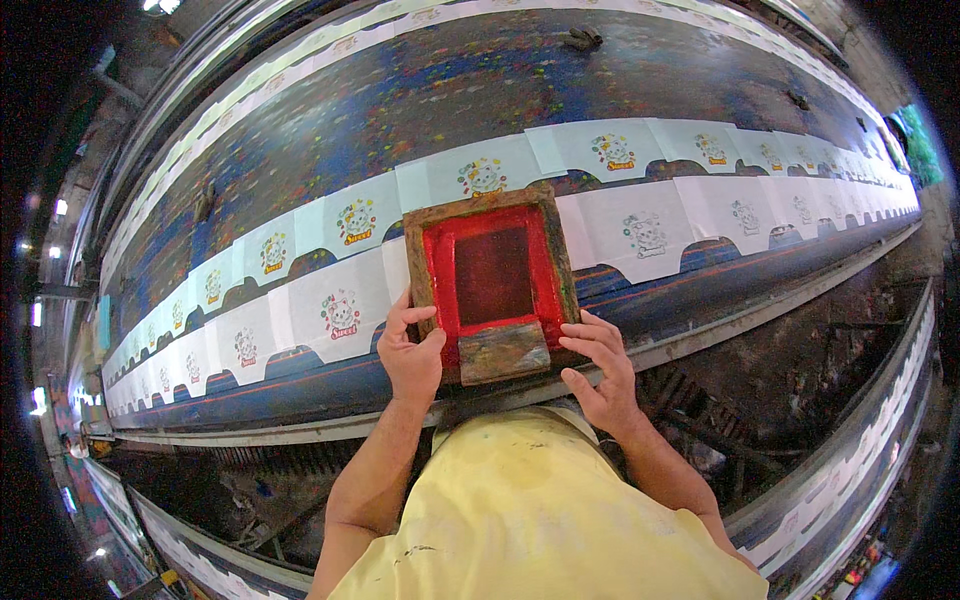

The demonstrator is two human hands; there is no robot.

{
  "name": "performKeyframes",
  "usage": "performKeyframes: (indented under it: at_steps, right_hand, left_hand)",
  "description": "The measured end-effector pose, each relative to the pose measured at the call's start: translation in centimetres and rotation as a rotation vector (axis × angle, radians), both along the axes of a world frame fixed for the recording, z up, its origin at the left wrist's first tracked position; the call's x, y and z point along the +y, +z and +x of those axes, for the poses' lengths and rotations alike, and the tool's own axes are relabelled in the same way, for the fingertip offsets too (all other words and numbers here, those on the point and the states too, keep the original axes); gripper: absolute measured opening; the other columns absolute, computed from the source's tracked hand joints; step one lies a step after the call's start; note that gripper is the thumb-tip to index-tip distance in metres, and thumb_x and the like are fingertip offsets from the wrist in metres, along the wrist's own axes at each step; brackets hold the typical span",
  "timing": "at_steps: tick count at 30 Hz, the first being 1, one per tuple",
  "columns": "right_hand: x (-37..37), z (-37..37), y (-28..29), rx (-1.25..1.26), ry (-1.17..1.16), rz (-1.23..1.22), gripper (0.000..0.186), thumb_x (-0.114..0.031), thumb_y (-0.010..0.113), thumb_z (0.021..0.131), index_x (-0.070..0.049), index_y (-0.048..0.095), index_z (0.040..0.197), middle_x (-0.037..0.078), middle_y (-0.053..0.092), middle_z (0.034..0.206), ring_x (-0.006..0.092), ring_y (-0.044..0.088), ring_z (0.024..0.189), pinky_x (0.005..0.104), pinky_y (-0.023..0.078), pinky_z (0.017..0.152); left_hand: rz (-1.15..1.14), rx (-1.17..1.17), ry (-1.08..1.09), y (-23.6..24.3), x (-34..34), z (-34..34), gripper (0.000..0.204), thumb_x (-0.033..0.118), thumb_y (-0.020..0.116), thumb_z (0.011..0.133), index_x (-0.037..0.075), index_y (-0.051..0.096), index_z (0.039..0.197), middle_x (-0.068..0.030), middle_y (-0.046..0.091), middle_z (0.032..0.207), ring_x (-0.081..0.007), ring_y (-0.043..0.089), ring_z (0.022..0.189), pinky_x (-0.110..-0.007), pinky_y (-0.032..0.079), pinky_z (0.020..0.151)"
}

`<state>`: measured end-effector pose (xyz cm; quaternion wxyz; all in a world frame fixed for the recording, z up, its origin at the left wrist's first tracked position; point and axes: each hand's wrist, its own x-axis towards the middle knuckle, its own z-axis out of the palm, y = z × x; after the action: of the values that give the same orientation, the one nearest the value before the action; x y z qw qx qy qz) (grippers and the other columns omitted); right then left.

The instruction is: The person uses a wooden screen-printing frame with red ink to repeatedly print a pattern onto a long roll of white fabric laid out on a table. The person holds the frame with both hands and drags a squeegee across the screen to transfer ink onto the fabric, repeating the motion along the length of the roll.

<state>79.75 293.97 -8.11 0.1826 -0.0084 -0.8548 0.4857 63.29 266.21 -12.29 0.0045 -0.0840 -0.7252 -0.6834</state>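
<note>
A wooden screen-printing frame (421, 262) with red ink smeared round its dark mesh (492, 275) sits in front of me, over the near row of white cut pieces. A worn, wooden-looking block (503, 354), perhaps a squeegee, rests at its near end. My left hand (410, 345) grips the near left corner, thumb and fingers against the wood. At the near right corner, the fingers of my right hand (603, 372) lie against the frame's side, the thumb lower and apart. Left of the frame, a white piece (341, 313) bears a red-outlined cartoon print; one on the right (645, 236) lacks red outlines.
The long dark printing table (400, 95) is speckled with paint. A farther row of pieces (357, 222) carries orange and yellow prints. Dark lumps (583, 40) lie on the table. A metal rail (690, 340) runs along its near edge. Behind me stands another table with white pieces (840, 490).
</note>
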Motion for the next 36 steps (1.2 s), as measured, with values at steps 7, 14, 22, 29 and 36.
performKeyframes:
  at_steps: [7,14,22,29,36]
  right_hand:
    - [-0.1,0.1,0.3,0.029,0.010,0.045,0.045,-0.015,0.086,0.095,-0.008,0.078,0.139,0.014,0.073,0.151,0.0443,0.056,0.156,0.0584,0.042,0.130]
    - [-1.1,-0.3,1.8,0.053,-0.047,0.202,0.040,-0.012,0.086,0.096,-0.009,0.078,0.135,0.014,0.074,0.147,0.0435,0.061,0.149,0.0574,0.047,0.126]
    - [-4.3,-2.0,4.6,-0.004,0.199,0.562,0.051,-0.016,0.091,0.090,-0.010,0.075,0.138,0.013,0.071,0.141,0.0408,0.064,0.143,0.0567,0.052,0.121]
    - [-3.5,-6.6,5.6,-0.057,0.398,0.652,0.047,-0.002,0.075,0.091,-0.005,0.075,0.138,0.015,0.075,0.132,0.0395,0.069,0.130,0.0527,0.056,0.114]
    - [1.0,-14.4,6.0,-0.101,0.467,0.557,0.044,0.007,0.072,0.093,-0.002,0.074,0.136,0.021,0.078,0.124,0.0439,0.071,0.122,0.0528,0.059,0.108]
  left_hand:
    - [-0.020,-0.012,-0.002,-0.1,0.0,-0.2,0.037,-0.017,0.076,0.081,0.001,0.077,0.113,-0.0255,0.062,0.169,-0.0344,0.060,0.155,-0.046,0.042,0.134]
    - [-0.068,0.035,0.021,0.0,0.5,-0.1,0.032,-0.014,0.077,0.084,0.002,0.078,0.112,-0.0261,0.063,0.167,-0.0331,0.061,0.155,-0.043,0.044,0.131]
    - [-0.154,0.080,0.038,-0.8,0.4,-0.2,0.028,-0.009,0.078,0.084,0.005,0.080,0.108,-0.0276,0.063,0.166,-0.0376,0.063,0.152,-0.044,0.048,0.127]
    - [-0.233,0.122,0.070,-0.7,0.4,-0.2,0.029,-0.004,0.080,0.085,0.003,0.081,0.114,-0.0252,0.067,0.163,-0.0333,0.069,0.146,-0.041,0.050,0.124]
    - [-0.061,-0.041,0.115,-0.2,0.8,-0.4,0.033,0.004,0.077,0.106,0.002,0.075,0.139,-0.0198,0.074,0.152,-0.0242,0.072,0.134,-0.039,0.055,0.116]
